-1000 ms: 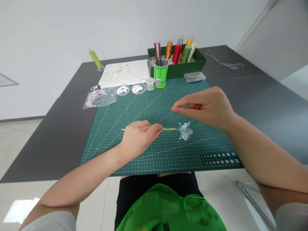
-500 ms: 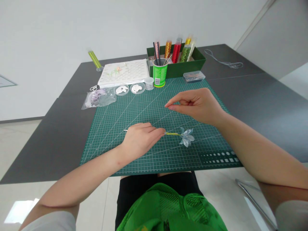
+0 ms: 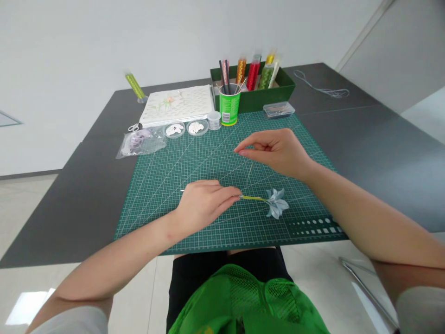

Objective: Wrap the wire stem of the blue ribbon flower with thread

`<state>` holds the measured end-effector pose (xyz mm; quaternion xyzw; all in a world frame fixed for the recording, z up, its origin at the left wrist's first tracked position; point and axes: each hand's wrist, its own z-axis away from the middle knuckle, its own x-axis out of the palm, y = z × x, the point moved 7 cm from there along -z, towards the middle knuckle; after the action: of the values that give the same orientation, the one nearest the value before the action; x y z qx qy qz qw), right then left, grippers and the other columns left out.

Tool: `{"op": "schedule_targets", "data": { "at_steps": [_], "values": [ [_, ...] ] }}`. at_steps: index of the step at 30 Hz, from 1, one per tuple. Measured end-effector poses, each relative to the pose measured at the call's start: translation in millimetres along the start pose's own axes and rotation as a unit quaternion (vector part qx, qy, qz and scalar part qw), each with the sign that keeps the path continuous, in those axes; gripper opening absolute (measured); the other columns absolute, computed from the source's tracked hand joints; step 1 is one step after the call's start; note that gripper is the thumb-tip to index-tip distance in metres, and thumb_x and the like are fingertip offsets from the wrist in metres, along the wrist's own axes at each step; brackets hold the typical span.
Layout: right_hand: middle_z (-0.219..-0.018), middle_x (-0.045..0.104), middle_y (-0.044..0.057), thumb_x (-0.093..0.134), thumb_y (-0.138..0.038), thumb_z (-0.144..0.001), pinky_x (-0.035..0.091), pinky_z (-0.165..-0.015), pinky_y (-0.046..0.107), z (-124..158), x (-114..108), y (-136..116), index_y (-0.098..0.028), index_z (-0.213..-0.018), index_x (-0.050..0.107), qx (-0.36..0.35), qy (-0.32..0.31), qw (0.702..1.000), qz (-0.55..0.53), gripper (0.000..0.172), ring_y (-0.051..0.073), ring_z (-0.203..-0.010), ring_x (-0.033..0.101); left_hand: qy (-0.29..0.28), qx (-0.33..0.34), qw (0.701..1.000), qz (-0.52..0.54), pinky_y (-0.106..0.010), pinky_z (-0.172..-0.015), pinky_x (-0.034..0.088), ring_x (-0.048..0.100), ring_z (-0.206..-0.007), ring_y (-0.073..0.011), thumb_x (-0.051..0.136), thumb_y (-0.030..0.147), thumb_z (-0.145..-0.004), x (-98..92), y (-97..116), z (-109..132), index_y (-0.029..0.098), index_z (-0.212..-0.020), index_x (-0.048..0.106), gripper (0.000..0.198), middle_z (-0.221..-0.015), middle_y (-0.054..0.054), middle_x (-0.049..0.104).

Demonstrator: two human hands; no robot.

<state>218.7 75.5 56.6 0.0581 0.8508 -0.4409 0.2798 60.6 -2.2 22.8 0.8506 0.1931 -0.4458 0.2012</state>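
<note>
My left hand [image 3: 208, 204] is closed around the wire stem of a pale blue artificial flower [image 3: 277, 203], just above the cutting mat. Between fingertips and petals, yellow-green thread [image 3: 253, 198] covers the stem. The stem's thin silvery end [image 3: 182, 190] pokes out on the far side of this hand. My right hand [image 3: 274, 150] is raised above the stem, thumb and forefinger pinched together. A fine, faint strand of thread [image 3: 249, 174] runs from the stem up toward the right hand; its end at the fingers is hard to see.
The green cutting mat [image 3: 194, 162] covers the table's middle. Behind it stand a green can [image 3: 229, 111] with tools, a box [image 3: 257, 99] of thread spools and a white board [image 3: 177, 106]. Round dishes [image 3: 197, 127], a plastic bag [image 3: 146, 143], scissors [image 3: 134, 127] and a clear case [image 3: 278, 110] lie nearby.
The flower has turned, and its head has shifted slightly right and toward me. My right hand has moved a little left, still pinched. The fine strand now shows.
</note>
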Motion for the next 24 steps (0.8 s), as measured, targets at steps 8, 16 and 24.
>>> {"op": "schedule_targets", "data": {
  "at_steps": [8, 16, 24],
  "values": [
    [-0.052, 0.034, -0.010, 0.072, -0.021, -0.090, 0.023, -0.049, 0.025, -1.9, 9.6, 17.8, -0.015, -0.093, 0.081, 0.017, -0.010, 0.999, -0.026, 0.011, 0.006, -0.049, 0.030, 0.027, 0.002, 0.999, 0.044, -0.022, -0.057, 0.046, 0.064, -0.060, -0.0083, 0.061, 0.034, -0.104, -7.4, 2.4, 0.0, 0.022, -0.102, 0.077, 0.019, -0.071, 0.006, 0.073],
    [-0.052, 0.034, -0.010, 0.070, -0.026, -0.091, 0.027, -0.051, 0.024, 0.6, 24.5, 35.6, -0.016, -0.094, 0.080, 0.037, -0.035, 0.998, -0.025, 0.015, 0.007, -0.050, 0.032, 0.099, -0.013, 0.993, 0.061, -0.021, -0.057, 0.046, 0.062, -0.058, -0.0074, 0.070, 0.028, -0.099, -24.9, -1.1, -3.4, 0.021, -0.101, 0.076, 0.010, -0.070, 0.006, 0.074],
    [-0.055, 0.048, -0.006, 0.070, -0.044, -0.091, 0.031, -0.052, 0.025, 5.4, 38.8, 55.2, -0.016, -0.089, 0.078, 0.068, -0.037, 0.996, -0.034, 0.029, 0.009, -0.052, 0.040, 0.157, -0.082, 0.983, 0.052, -0.020, -0.058, 0.047, 0.063, -0.058, -0.0074, 0.074, 0.026, -0.096, -38.3, -17.8, -3.0, 0.022, -0.098, 0.079, 0.007, -0.080, 0.004, 0.080]
  ]
}}
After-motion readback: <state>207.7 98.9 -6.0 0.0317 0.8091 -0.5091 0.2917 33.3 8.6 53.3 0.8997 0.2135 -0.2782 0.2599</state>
